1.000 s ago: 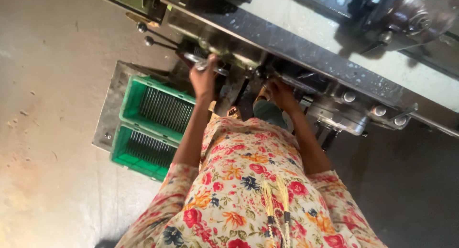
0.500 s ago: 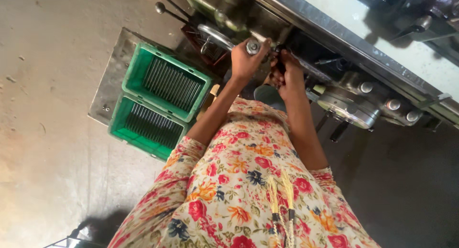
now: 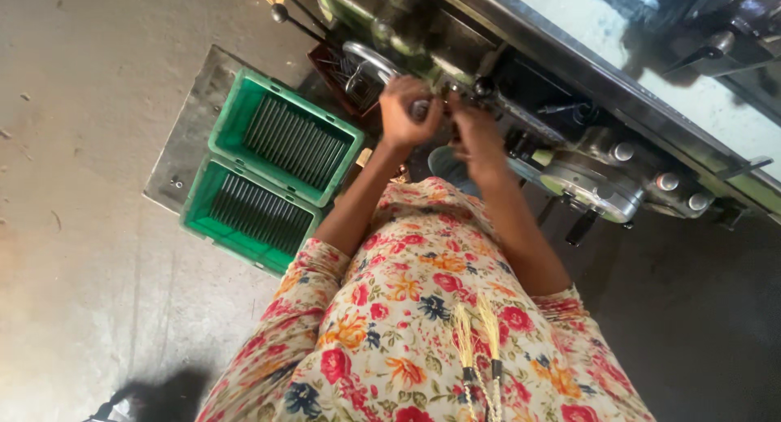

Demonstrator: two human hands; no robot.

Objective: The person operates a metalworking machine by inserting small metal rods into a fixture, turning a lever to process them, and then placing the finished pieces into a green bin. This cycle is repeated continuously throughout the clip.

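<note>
My left hand (image 3: 404, 113) is closed around a round metal handle (image 3: 420, 108) on the front of a large green-grey machine (image 3: 569, 157). My right hand (image 3: 474, 137) is right next to it, its fingers curled against a small part of the machine. What those fingers hold is hidden. Both arms reach forward out of floral sleeves.
Two green plastic crates (image 3: 281, 141) filled with rows of thin metal rods sit on a grey metal plate (image 3: 191, 117) on the concrete floor, left of my arms. Levers with black ball knobs (image 3: 279, 13) stick out of the machine. A black handle (image 3: 582, 225) hangs lower right.
A second ago my hands were apart on the machine front. My left hand has moved right to the metal handle, and both hands now work close together.
</note>
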